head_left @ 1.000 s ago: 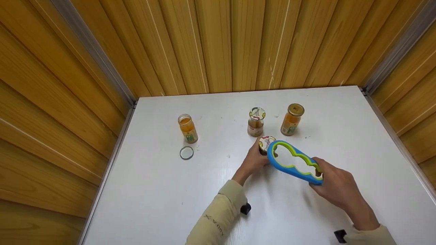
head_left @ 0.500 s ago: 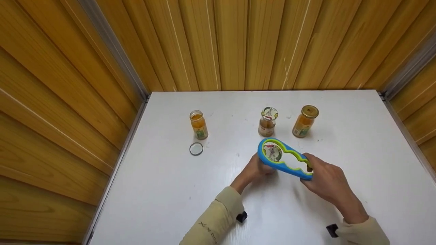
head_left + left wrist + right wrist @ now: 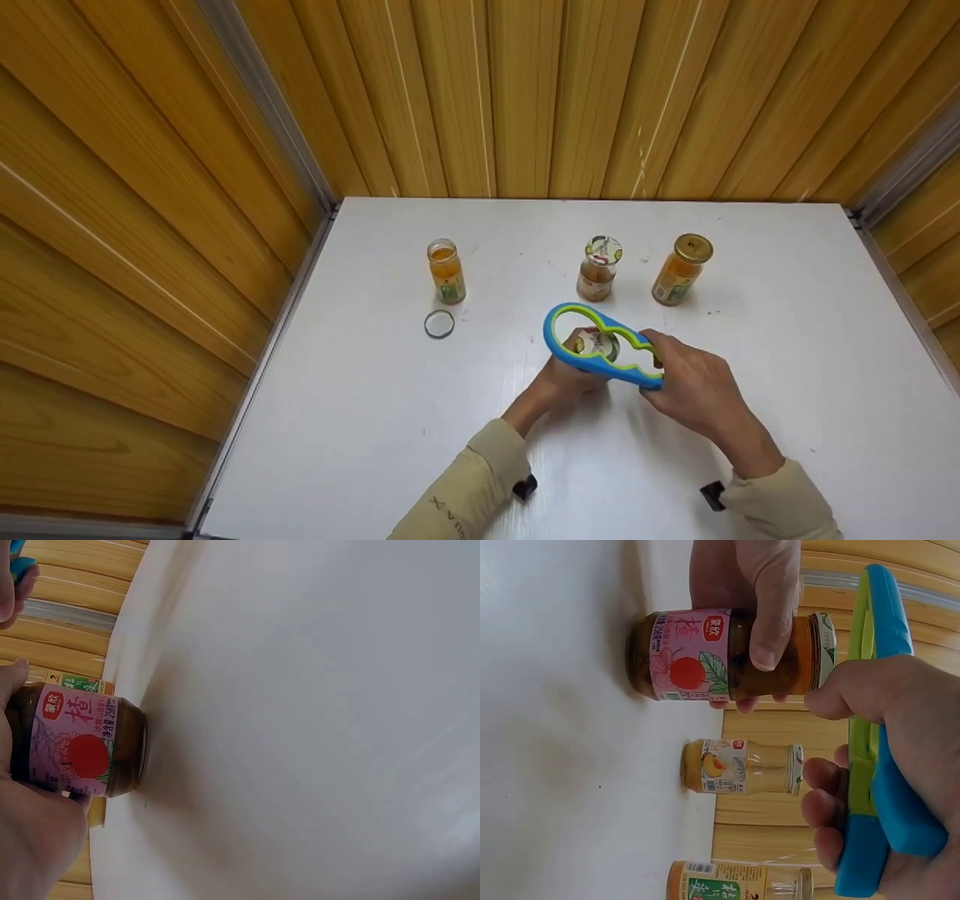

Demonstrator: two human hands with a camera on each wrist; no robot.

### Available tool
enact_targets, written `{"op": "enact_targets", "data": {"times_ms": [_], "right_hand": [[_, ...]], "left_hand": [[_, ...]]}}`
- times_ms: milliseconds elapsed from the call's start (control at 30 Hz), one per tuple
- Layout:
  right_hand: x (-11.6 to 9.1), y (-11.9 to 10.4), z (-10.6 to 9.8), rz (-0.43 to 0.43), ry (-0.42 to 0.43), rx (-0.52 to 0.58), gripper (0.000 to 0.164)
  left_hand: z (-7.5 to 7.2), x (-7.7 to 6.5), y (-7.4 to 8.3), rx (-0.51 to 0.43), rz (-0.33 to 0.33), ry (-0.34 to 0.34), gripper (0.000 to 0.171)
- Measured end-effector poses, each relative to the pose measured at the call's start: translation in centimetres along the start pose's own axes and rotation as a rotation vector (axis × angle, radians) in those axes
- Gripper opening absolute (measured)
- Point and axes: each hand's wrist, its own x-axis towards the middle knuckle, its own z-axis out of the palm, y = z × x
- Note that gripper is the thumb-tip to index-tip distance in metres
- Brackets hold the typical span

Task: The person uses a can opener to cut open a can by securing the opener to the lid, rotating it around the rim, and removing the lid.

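My left hand [image 3: 566, 379] grips a brown glass jar [image 3: 742, 664] with a pink label around its body, its base on or close to the table. The patterned lid [image 3: 826, 649] is on this jar. My right hand [image 3: 697, 386] holds a blue and lime-green jar opener [image 3: 592, 364] by its narrow end. The opener lies above the jar, and the lid shows through its middle opening, with the widest loop to the left. In the right wrist view, the right thumb is at the lid's edge; whether it touches, I cannot tell.
An uncapped jar with orange contents [image 3: 448, 277] stands at the back left, with a loose lid [image 3: 439, 324] in front of it. Behind my hands stand a jar with a patterned lid [image 3: 596, 281] and a gold-lidded jar [image 3: 675, 277]. Wood-panel walls [image 3: 517, 97] surround the white table [image 3: 360, 420].
The opener has moved left with my right hand: first beside the lid, then its large loop over the lid, now its middle section. The head view has shifted slightly.
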Motion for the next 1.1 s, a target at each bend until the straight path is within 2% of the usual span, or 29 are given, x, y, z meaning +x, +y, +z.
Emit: {"op": "enact_targets", "data": {"times_ms": [133, 400, 600, 733, 867, 1033, 1100], "right_hand": [[0.4, -0.2, 0.1, -0.011, -0.014, -0.003, 0.079], [0.8, -0.5, 0.6, -0.034, -0.014, -0.023, 0.078], [1.1, -0.8, 0.8, -0.062, 0.006, -0.047, 0.078], [1.3, -0.9, 0.9, -0.08, 0.022, -0.055, 0.077], [1.4, -1.0, 1.1, -0.103, 0.03, -0.077, 0.075], [1.6, -1.4, 1.2, -0.089, -0.021, -0.105, 0.077], [1.7, -1.6, 1.1, -0.085, -0.038, -0.127, 0.077]], "left_hand": [[0.1, -0.4, 0.1, -0.016, -0.009, -0.006, 0.064], [0.2, -1.4, 0.4, 0.111, -0.091, 0.009, 0.07], [0.3, -1.9, 0.3, 0.069, -0.151, 0.029, 0.079], [0.3, -1.9, 0.3, 0.058, -0.119, 0.031, 0.077], [0.3, -1.9, 0.2, 0.084, -0.087, 0.03, 0.079], [0.3, -2.1, 0.4, 0.132, -0.158, 0.048, 0.084], [0.2, -2.2, 0.5, 0.142, -0.167, 0.053, 0.084]]}}
